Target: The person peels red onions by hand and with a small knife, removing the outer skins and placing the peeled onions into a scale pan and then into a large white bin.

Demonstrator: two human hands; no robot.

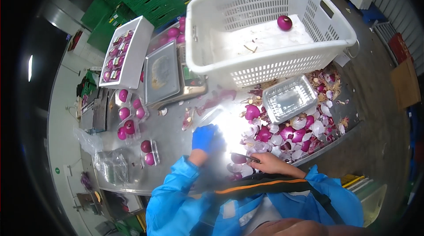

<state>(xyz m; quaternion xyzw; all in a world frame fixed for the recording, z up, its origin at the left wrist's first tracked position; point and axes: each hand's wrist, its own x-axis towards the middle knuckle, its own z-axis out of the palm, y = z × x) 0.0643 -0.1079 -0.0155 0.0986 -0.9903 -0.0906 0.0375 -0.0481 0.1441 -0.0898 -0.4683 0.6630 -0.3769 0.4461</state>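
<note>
My left hand [203, 138], in a blue glove, is over the steel table [172, 141] beside a bright glare. Its fingers are washed out, so their pose is unclear. A see-through plastic piece [211, 117] lies just beyond it. My bare right hand [267, 163] is closed around a knife [252, 158] with a dark handle. The blade points left, next to a red onion [238, 158]. Peeled red onions [264, 134] lie among loose skins [276, 140] to the right. On that pile sits a clear plastic tray [289, 99].
A large white basket [282, 61] with a red onion [284, 23] inside stands at the back. Left of it are a scale [162, 75] and a white foam box [132, 59] of packed onions. Trays of paired onions [129, 126] and a plastic bag [110, 165] lie at left.
</note>
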